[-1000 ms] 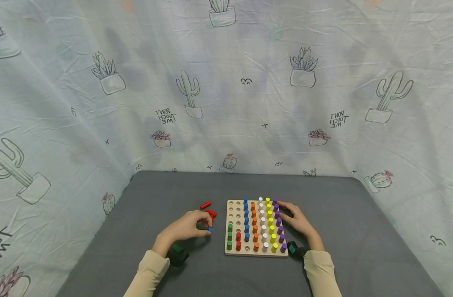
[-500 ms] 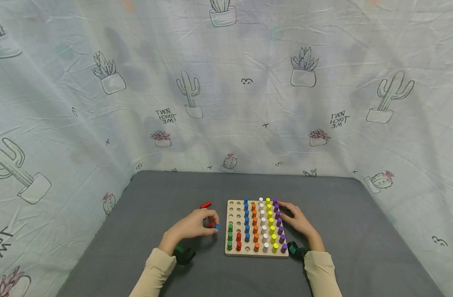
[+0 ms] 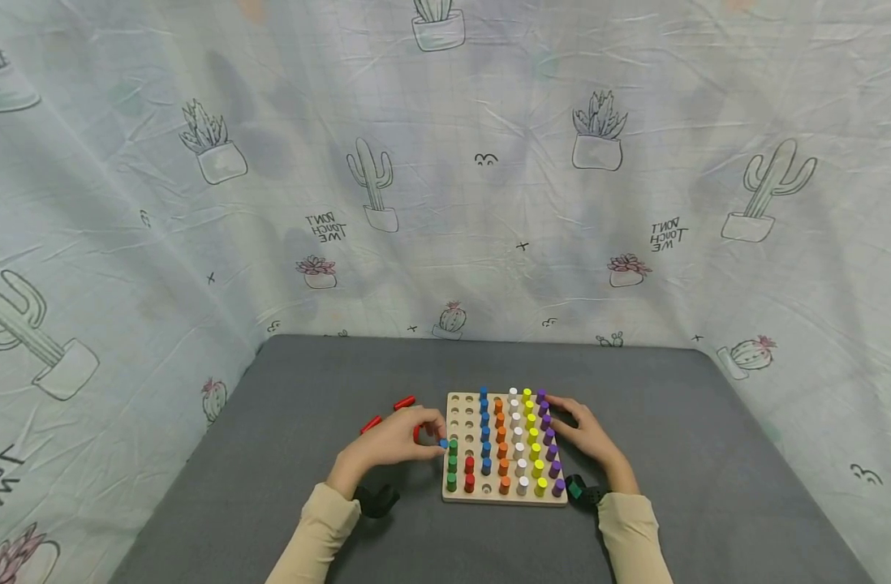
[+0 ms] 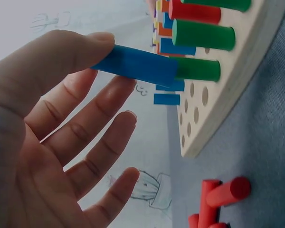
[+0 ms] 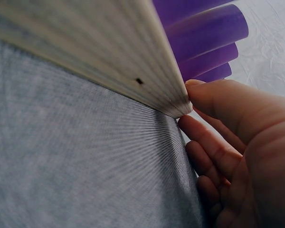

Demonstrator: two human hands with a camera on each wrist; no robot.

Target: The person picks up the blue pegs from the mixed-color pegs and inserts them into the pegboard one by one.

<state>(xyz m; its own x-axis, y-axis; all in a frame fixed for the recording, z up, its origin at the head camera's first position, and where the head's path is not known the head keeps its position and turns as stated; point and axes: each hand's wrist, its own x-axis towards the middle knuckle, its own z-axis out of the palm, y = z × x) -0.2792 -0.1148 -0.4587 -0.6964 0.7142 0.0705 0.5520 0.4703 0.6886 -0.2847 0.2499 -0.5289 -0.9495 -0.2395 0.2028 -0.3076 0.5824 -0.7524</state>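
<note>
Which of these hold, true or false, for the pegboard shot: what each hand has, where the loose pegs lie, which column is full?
1. The left hand pinches a blue peg. True.
2. The right hand holds a purple peg off the board. False: it rests against the pegboard edge, beside the purple pegs.
3. Loose red pegs lie on the grey table left of the board. True.
4. The green column is full. False: only three green pegs stand, with empty holes beyond them.
</note>
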